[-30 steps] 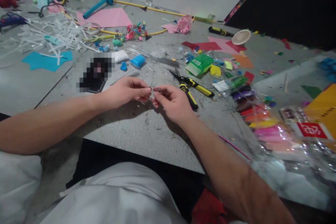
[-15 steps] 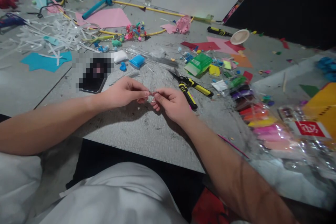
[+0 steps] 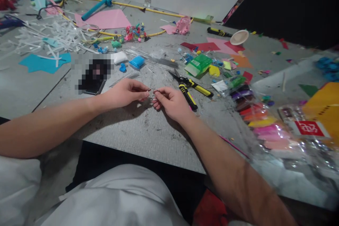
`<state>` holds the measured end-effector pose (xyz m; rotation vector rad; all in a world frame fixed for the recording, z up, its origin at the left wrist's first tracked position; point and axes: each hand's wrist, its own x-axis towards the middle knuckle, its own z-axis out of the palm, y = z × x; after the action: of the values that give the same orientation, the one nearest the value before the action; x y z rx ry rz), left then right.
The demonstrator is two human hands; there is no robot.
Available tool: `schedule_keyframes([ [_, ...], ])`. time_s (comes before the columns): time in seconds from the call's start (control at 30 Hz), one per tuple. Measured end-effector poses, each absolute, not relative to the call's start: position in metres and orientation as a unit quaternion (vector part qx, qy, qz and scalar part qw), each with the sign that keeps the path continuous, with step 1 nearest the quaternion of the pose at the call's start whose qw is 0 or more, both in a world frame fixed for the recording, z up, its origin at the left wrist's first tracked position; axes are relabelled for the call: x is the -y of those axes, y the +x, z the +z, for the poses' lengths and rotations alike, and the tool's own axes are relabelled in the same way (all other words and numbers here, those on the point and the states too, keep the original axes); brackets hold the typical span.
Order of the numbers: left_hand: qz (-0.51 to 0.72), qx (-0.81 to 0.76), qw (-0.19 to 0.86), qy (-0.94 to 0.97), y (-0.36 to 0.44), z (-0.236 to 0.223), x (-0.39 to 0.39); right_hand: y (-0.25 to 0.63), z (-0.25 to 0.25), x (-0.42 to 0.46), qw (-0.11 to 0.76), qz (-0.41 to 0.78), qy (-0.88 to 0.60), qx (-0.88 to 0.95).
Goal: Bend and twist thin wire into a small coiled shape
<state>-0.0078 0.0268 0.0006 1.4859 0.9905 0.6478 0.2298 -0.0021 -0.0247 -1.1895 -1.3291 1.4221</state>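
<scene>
A thin wire loop (image 3: 151, 89) spans the small gap between my fingertips, above the grey table (image 3: 148, 130). My left hand (image 3: 128, 93) pinches its left side between thumb and fingers. From the other side my right hand (image 3: 172, 103) grips it, the thumb pressed to the forefinger and the other fingers curled below. Much of the wire is hidden by the fingers. Just right of my right hand lie pliers (image 3: 191, 88) with black and yellow handles, their jaws apart. Beyond my left wrist rests a phone (image 3: 95, 86), partly blurred out.
Blue clay (image 3: 137, 62) and a green packet (image 3: 198, 65) lie behind my hands. Packs of coloured clay (image 3: 270, 130) cover the right side. White paper strips (image 3: 57, 35), pink paper (image 3: 106, 19) and a yellow cable (image 3: 164, 13) are farther back. A white dish (image 3: 239, 37) sits far right.
My fingertips have drawn slightly apart since half a second ago, and the wire loop shows between them. Both hands keep their pinch. The view has shifted a little.
</scene>
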Motion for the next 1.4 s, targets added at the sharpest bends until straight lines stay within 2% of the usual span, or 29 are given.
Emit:
schedule_keyframes([
  [0.6,0.286,-0.424,0.618,0.597,-0.009,0.009,-0.024,0.228,-0.021,0.003,0.441,0.57,-0.444,0.533],
  [1.17,0.26,-0.425,0.571,0.652,-0.008,0.011,-0.027,0.231,-0.017,0.004,0.393,0.579,-0.483,0.527],
  [1.4,0.269,-0.427,0.559,0.658,-0.008,0.01,-0.027,0.234,-0.012,0.004,0.411,0.553,-0.482,0.542],
])
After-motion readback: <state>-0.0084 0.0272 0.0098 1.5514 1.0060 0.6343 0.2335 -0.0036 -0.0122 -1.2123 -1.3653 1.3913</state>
